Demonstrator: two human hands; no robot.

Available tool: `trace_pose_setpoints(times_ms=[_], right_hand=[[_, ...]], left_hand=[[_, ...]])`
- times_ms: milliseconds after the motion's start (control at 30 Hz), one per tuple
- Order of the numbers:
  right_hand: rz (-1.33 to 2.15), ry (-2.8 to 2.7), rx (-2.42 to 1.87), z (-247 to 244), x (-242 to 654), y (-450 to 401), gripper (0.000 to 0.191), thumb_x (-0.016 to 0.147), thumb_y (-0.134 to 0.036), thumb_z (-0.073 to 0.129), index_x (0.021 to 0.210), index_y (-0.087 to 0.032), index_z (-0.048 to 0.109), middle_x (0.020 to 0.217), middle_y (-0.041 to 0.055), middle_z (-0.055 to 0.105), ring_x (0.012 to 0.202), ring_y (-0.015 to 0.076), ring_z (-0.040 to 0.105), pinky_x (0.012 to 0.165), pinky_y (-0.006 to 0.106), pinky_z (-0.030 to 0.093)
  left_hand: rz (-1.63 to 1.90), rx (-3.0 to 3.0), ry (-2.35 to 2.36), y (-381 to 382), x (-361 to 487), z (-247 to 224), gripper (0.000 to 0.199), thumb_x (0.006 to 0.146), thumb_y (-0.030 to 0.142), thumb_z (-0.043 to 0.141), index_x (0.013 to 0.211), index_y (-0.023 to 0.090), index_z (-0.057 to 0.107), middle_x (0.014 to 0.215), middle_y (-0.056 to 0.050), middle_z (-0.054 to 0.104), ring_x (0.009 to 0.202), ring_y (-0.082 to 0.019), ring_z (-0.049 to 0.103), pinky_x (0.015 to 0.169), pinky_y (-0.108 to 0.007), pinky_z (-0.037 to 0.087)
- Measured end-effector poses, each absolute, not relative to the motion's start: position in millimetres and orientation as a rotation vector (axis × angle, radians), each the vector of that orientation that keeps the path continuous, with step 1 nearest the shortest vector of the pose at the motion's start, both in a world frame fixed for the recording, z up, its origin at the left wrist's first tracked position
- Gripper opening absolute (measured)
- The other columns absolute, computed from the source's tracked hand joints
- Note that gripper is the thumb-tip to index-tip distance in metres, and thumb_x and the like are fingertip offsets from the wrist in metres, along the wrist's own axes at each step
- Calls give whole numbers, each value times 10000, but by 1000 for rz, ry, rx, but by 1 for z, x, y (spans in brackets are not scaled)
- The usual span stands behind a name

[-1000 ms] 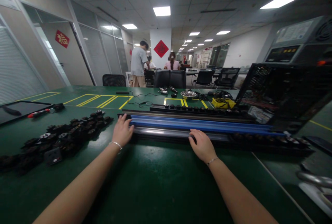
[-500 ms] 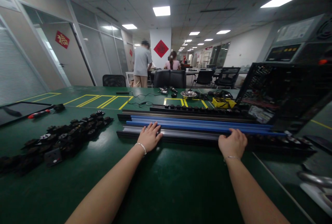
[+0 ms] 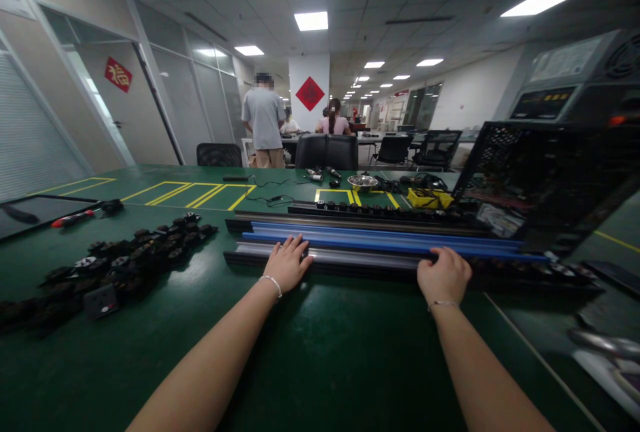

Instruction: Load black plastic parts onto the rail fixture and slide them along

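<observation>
Long black rails lie side by side across the green table, with a blue strip (image 3: 350, 239) along one and a clear grey strip (image 3: 365, 258) along the nearest. My left hand (image 3: 289, 264) lies on the nearest rail with its fingers spread over the clear strip. Further right, my right hand (image 3: 444, 275) rests over the same rail, its fingers bent and close together; what is beneath them is hidden. Black socket modules (image 3: 550, 271) sit in the rail to the right of that hand.
Many black modules (image 3: 125, 265) are heaped at the left, beside a red-tipped tool (image 3: 73, 219). A metal bowl (image 3: 363, 183) and a yellow object (image 3: 430, 198) stand behind the rails. An open black case (image 3: 540, 179) rises at the right. Two or more people are beyond the table.
My right hand has shifted slightly left and its fingers are drawn closer together. My left hand has stayed on the rail. The standing person in the background has moved left.
</observation>
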State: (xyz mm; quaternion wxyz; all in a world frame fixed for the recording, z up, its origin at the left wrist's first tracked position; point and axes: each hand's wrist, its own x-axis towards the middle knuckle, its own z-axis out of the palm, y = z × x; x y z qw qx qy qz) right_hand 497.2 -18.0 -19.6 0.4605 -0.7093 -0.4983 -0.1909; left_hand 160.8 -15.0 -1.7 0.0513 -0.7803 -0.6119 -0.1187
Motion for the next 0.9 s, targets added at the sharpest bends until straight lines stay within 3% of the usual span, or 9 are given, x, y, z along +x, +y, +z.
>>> trace_pose_setpoints(times_ms=[167,367,700,900], right_hand=[[-464,-1221,-1763,-19,507,-18,270,671,-161,419,877,-133,589,1038,152,550,1038,269,452,923,428,310],[-414,-1140,-1804,-17,516,-21,363,670,-168,424,1003,-128,563,1069,157,531,1023,280,452,897,424,332],[-343,-1167,-1800,-13,513,-23,379,666,-159,411,1016,-131,552,984,132,566,947,258,490,865,390,366],[-349,-1236,-1860,-7,497,-27,371,674,-183,428,1025,-144,542,1064,133,548,971,262,492,839,390,371]], left_hand=[[-368,-2380,-1850,-15,161,-2,540,869,525,197,1314,276,374,1449,9,277,1334,-203,216,1076,-453,209],[-371,-2392,-1858,-15,160,-2,551,867,531,193,1319,267,367,1450,5,273,1336,-206,212,1076,-456,208],[-366,-2389,-1874,-16,161,0,541,866,526,214,1313,267,376,1447,-1,284,1334,-206,217,1073,-456,215],[-370,-2382,-1881,-16,162,0,536,865,521,223,1314,271,376,1445,0,287,1335,-203,213,1076,-452,213]])
